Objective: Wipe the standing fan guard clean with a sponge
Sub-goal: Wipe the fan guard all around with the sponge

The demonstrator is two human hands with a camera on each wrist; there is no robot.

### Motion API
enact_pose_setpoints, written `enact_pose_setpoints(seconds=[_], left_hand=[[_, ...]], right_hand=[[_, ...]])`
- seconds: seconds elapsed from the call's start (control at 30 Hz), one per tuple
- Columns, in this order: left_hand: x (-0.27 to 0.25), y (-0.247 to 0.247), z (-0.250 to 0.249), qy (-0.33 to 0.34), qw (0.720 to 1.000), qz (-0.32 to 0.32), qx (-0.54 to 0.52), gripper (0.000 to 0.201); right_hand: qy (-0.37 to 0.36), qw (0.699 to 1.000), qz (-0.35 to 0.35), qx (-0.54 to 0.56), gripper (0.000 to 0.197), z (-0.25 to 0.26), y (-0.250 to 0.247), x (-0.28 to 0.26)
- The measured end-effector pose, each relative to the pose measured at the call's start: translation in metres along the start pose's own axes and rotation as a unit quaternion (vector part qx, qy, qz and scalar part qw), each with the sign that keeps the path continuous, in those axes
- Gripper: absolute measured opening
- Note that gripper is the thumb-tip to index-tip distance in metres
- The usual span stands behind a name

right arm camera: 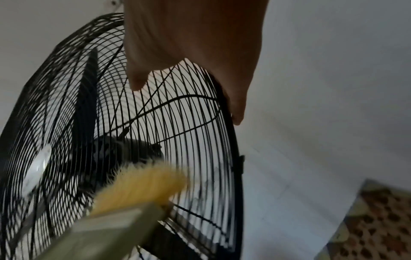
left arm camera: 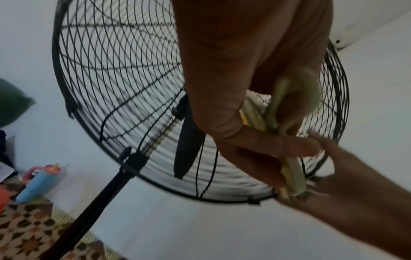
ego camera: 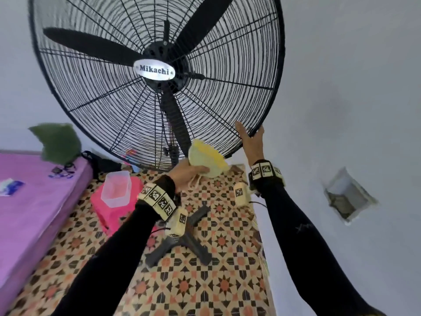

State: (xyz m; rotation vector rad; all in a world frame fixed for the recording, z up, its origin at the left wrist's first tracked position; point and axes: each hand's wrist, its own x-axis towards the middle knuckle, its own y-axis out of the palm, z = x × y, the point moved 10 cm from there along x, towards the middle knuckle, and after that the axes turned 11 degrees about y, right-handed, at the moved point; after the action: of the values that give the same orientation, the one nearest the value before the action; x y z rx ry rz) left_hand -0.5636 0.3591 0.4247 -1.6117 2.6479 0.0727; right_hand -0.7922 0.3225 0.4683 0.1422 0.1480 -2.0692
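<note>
Gripping a pale green and yellow sponge [ego camera: 206, 159], the left hand [ego camera: 185, 173] is holding it against the lower part of the fan guard [ego camera: 109, 96], just below centre in the head view; the left wrist view is showing the thumb [left arm camera: 266, 144] curled across the sponge's folded edge. The right hand [ego camera: 250, 142] is reaching up at centre right, its fingers straight and spread wide, with the rim of the guard sitting between thumb and fingers, as the right wrist view is also showing. The black guard is filling the upper half of the head view, with three blades behind it and a badge [ego camera: 154, 70] reading "Mikachi" at its hub. At lower left a clear tub [ego camera: 116, 189] is resting on a pink stool [ego camera: 114, 213] beside a purple bed [ego camera: 34, 201], over a patterned floor [ego camera: 205, 281].
</note>
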Motion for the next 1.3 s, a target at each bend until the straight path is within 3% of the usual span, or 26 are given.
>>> enact_pose_setpoints(seconds=[0.1,0.2,0.27,0.37,0.63,0.73,0.77,0.87,0.93,1.03,1.2,1.23,1.3], left_hand=[[0.0,-0.029,-0.036,0.041,0.996,-0.068,0.034,0.012],[0.001,-0.05,-0.062,0.063,0.992,-0.102,0.031,0.014],[-0.001,-0.066,-0.076,0.07,0.987,-0.148,0.009,0.033],[-0.011,-0.086,-0.103,0.091,0.978,-0.189,-0.017,0.061],[-0.026,-0.136,-0.166,0.175,0.969,-0.173,-0.035,0.049],[-0.026,-0.134,-0.178,0.189,0.974,-0.113,-0.051,0.043],[-0.022,-0.136,-0.179,0.193,0.976,-0.098,-0.02,0.045],[-0.021,-0.136,-0.182,0.232,0.962,-0.115,0.09,0.079],[-0.025,-0.132,-0.194,0.291,0.94,-0.156,0.091,0.07],[-0.023,-0.133,-0.206,0.324,0.926,-0.191,0.036,0.019],[-0.02,-0.167,-0.224,0.366,0.885,-0.28,0.065,0.02],[-0.017,-0.163,-0.222,0.369,0.883,-0.279,0.077,0.024],[-0.004,-0.131,-0.204,0.342,0.909,-0.215,0.108,0.036]], right_hand=[[0.033,0.998,-0.004,0.047,0.134,-0.019,0.005,0.02],[0.022,0.998,-0.02,0.053,0.119,-0.011,0.005,-0.002],[0.011,0.998,-0.024,0.056,0.105,-0.01,0.005,-0.009],[-0.008,0.998,-0.033,0.059,0.105,-0.006,0.006,-0.024],[-0.005,0.998,-0.049,0.032,0.106,-0.004,0.008,-0.048],[0.001,0.998,-0.06,0.027,0.131,-0.003,0.012,-0.055],[0.005,0.998,-0.064,0.026,0.138,-0.004,0.013,-0.056],[0.014,0.996,-0.083,0.024,0.14,-0.007,0.013,-0.057],[0.015,0.996,-0.09,0.026,0.135,-0.009,0.013,-0.057],[0.022,0.995,-0.091,0.016,0.128,-0.013,0.011,-0.047],[0.024,0.996,-0.08,0.025,0.123,-0.014,0.012,-0.047],[0.019,0.996,-0.077,0.03,0.122,-0.013,0.013,-0.049],[0.01,0.997,-0.071,0.036,0.121,-0.01,0.014,-0.052]])
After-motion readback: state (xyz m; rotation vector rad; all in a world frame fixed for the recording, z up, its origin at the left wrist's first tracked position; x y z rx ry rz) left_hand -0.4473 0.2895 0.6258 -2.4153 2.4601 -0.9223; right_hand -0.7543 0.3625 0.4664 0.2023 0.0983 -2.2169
